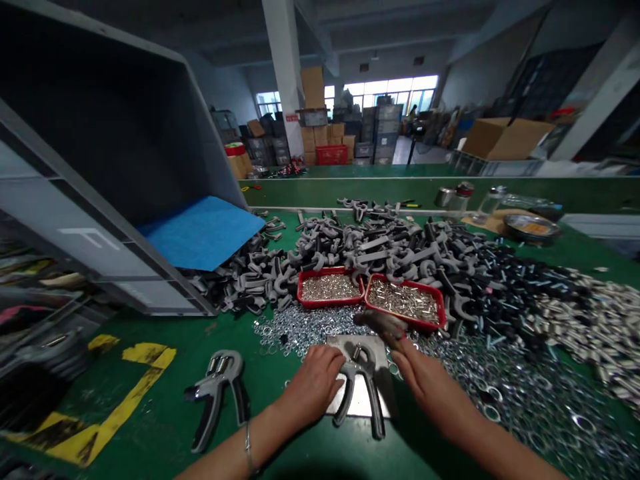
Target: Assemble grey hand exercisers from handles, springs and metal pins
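Fingers [333,368] of the left hand [313,387]: pressed together, touching the grey hand gripper [361,390], long axis running near-far on a steel plate [357,345]. Right hand [430,393], just beside it, pinches a blurred dark piece [380,322].

Lighting: dim interior; daylight from far windows [393,90] beyond the green workbench [165,373], washed out there. Shadow: deep along the workbench's near edge. Distortion: wide-angle bowing at the edges, notably the grey crate [100,167]. Blur: slight, at the right hand [425,387].
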Available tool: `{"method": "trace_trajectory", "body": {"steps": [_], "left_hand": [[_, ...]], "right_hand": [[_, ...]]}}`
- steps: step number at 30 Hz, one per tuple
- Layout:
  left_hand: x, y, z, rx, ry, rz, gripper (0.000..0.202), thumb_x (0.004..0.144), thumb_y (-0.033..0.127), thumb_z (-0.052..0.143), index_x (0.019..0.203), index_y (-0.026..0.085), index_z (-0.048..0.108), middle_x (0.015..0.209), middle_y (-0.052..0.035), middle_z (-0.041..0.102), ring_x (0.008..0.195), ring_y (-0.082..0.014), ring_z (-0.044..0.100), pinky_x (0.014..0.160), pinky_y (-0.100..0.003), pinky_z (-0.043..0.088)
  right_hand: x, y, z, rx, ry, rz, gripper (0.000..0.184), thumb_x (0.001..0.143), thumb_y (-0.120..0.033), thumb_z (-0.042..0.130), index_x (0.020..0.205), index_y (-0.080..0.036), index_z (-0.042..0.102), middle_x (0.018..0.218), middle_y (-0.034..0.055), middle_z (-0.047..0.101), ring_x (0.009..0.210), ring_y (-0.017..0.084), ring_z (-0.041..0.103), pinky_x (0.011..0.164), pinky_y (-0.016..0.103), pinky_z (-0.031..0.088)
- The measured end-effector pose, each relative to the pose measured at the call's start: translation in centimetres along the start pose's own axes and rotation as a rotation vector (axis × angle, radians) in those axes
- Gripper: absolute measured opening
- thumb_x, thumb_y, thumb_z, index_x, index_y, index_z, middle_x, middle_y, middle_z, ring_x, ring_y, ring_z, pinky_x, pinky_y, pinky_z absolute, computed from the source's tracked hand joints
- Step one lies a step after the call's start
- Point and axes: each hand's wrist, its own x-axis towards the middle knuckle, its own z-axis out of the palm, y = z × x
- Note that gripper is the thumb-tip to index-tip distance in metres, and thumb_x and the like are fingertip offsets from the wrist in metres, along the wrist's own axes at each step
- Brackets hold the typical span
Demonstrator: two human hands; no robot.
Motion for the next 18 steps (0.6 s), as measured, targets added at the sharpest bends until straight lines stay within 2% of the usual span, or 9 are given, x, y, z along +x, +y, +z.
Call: {"method": "trace_trajectory", "body": {"steps": [3, 5, 7, 10, 12, 14, 16, 18], "left_hand": [[0.7, 0.0, -0.1, 0.045, -0.061, -0.042, 0.015, 0.095, 0.021, 0.056, 0.109, 0.018, 0.061, 0.109, -0.0063, 0.061, 0.104, -0.0261, 0.052, 0.094, -0.043, 0.043], [1.1, 0.0, 0.0, 0.061, -0.064, -0.060, 0.013, 0.096, 0.021, 0.055, 0.106, 0.017, 0.062, 0.107, -0.0058, 0.061, 0.103, -0.0257, 0.051, 0.094, -0.042, 0.042], [1.3, 0.0, 0.1, 0.077, -0.070, -0.062, 0.012, 0.097, 0.021, 0.054, 0.105, 0.016, 0.062, 0.106, -0.0060, 0.061, 0.103, -0.0255, 0.051, 0.094, -0.042, 0.042], [1.2, 0.0, 0.1, 0.118, -0.101, -0.066, 0.013, 0.098, 0.019, 0.050, 0.100, 0.015, 0.062, 0.102, -0.0066, 0.061, 0.100, -0.0255, 0.051, 0.093, -0.042, 0.042], [1.2, -0.2, 0.2, 0.138, -0.110, -0.059, 0.014, 0.098, 0.018, 0.049, 0.099, 0.015, 0.062, 0.101, -0.0070, 0.060, 0.100, -0.0257, 0.051, 0.093, -0.042, 0.042], [1.2, -0.4, 0.5, 0.152, -0.096, -0.052, 0.014, 0.098, 0.018, 0.049, 0.101, 0.015, 0.062, 0.102, -0.0071, 0.060, 0.101, -0.0256, 0.050, 0.094, -0.043, 0.041], [1.4, -0.4, 0.9, 0.169, -0.076, -0.056, 0.013, 0.098, 0.017, 0.049, 0.100, 0.015, 0.061, 0.102, -0.0073, 0.060, 0.101, -0.0253, 0.050, 0.095, -0.043, 0.040], [1.6, -0.4, 1.2, 0.180, -0.074, -0.037, 0.010, 0.097, 0.020, 0.053, 0.098, 0.015, 0.061, 0.101, -0.0076, 0.060, 0.101, -0.0254, 0.051, 0.094, -0.041, 0.041]], "right_hand": [[1.8, 1.0, 0.9, -0.025, -0.149, 0.022, 0.039, 0.100, -0.050, 0.033, 0.087, -0.023, 0.057, 0.080, 0.0055, 0.068, 0.076, 0.024, 0.065, 0.070, 0.033, 0.046], [2.3, 1.3, 1.0, 0.025, -0.108, -0.013, 0.043, 0.101, -0.051, 0.028, 0.090, -0.023, 0.057, 0.086, 0.0060, 0.069, 0.082, 0.023, 0.065, 0.075, 0.033, 0.046], [2.3, 1.3, 0.9, -0.019, -0.066, -0.011, 0.041, 0.101, -0.051, 0.028, 0.097, -0.022, 0.057, 0.089, 0.0075, 0.070, 0.083, 0.024, 0.066, 0.075, 0.033, 0.046], [1.4, 0.7, 0.6, -0.137, -0.150, 0.036, 0.038, 0.099, -0.049, 0.035, 0.094, -0.021, 0.059, 0.082, 0.0089, 0.071, 0.075, 0.025, 0.067, 0.071, 0.033, 0.045], [0.4, 0.3, 0.5, -0.080, -0.191, 0.005, 0.040, 0.100, -0.050, 0.031, 0.093, -0.022, 0.060, 0.086, 0.0084, 0.072, 0.078, 0.024, 0.067, 0.075, 0.033, 0.047], [-0.6, 0.1, 0.8, -0.017, -0.179, -0.014, 0.042, 0.100, -0.051, 0.028, 0.100, -0.024, 0.060, 0.093, 0.0079, 0.073, 0.083, 0.024, 0.068, 0.079, 0.034, 0.048], [-1.6, 0.5, 1.5, -0.036, -0.193, 0.042, 0.044, 0.097, -0.056, 0.031, 0.103, -0.026, 0.062, 0.093, 0.0088, 0.075, 0.083, 0.027, 0.070, 0.077, 0.036, 0.050], [-2.5, 2.0, 2.2, -0.061, -0.212, 0.110, 0.047, 0.092, -0.062, 0.035, 0.097, -0.026, 0.066, 0.090, 0.0101, 0.076, 0.081, 0.030, 0.071, 0.074, 0.038, 0.053]]}}
